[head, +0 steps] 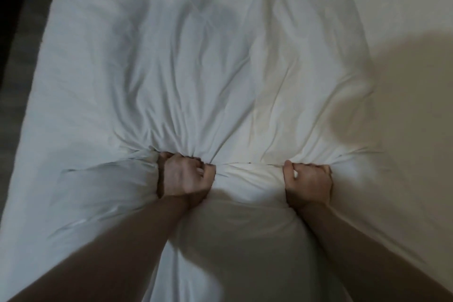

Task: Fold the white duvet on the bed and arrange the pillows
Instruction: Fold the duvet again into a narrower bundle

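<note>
The white duvet (196, 68) lies spread over the bed, wrinkled, with creases running toward my hands. My left hand (183, 178) grips a bunched fold of the duvet near the middle of the frame. My right hand (308, 182) grips the same bunched edge about a forearm's length to the right. The fabric between the two hands is gathered into a thick roll. Both forearms reach in from the bottom of the frame. No pillow is in view.
The bare bed sheet (404, 32) shows to the right of the duvet. The bed's left edge (36, 61) runs diagonally, with dark floor (14, 19) beyond it.
</note>
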Demonstrator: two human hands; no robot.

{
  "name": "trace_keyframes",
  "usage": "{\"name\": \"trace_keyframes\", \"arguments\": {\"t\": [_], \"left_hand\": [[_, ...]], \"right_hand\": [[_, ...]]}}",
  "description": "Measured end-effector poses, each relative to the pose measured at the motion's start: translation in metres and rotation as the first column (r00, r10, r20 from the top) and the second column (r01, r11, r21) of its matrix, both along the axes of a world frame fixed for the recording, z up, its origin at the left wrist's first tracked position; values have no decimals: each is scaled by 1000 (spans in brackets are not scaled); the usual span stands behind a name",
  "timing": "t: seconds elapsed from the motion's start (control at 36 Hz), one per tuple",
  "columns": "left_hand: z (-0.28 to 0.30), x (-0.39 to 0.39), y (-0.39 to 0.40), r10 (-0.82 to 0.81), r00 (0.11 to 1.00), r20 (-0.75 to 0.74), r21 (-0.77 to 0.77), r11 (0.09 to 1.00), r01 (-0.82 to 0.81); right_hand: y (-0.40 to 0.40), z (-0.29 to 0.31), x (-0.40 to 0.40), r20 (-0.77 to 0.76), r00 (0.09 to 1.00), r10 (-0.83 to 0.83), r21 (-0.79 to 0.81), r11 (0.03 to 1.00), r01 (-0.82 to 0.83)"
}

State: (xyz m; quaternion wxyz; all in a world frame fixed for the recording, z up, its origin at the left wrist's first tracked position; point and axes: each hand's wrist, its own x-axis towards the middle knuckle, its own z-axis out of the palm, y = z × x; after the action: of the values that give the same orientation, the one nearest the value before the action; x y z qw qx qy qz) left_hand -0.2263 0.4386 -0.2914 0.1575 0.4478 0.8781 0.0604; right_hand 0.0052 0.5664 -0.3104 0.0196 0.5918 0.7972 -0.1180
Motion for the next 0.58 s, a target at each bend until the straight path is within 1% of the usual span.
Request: {"name": "trace_keyframes", "arguments": {"t": [0.08,0.19,0.28,0.36,0.42,0.47,0.53,0.56,0.58], "left_hand": [[-5,-2,2,-16,999,-39,-33,999,15],[-9,-1,2,-31,997,-76,-13,999,30],[-7,0,3,-13,995,-98,11,1000,15],[1,4,2,18,996,-83,12,1000,-17],[14,6,2,-4,993,-115,-34,999,0],[33,9,0,-79,985,-154,-108,992,63],[57,9,-6,-128,988,-90,-174,978,111],[73,6,-10,-136,990,-24,-213,969,128],[88,3,-15,-133,989,60,-236,961,143]], "right_hand": [[1,-2,-1,-33,999,-30,8,1000,30],[-1,5,-2,-77,996,-50,50,997,54],[-2,12,0,-120,992,-50,25,998,53],[-4,19,3,-167,985,-54,3,998,55],[-6,25,5,-195,979,-52,10,998,55],[-9,35,9,-218,974,-65,-12,998,64],[-14,53,17,-230,972,-56,-9,998,56],[-15,64,23,-249,967,-48,-1,999,50],[-16,77,31,-275,960,-52,-28,999,46]]}}
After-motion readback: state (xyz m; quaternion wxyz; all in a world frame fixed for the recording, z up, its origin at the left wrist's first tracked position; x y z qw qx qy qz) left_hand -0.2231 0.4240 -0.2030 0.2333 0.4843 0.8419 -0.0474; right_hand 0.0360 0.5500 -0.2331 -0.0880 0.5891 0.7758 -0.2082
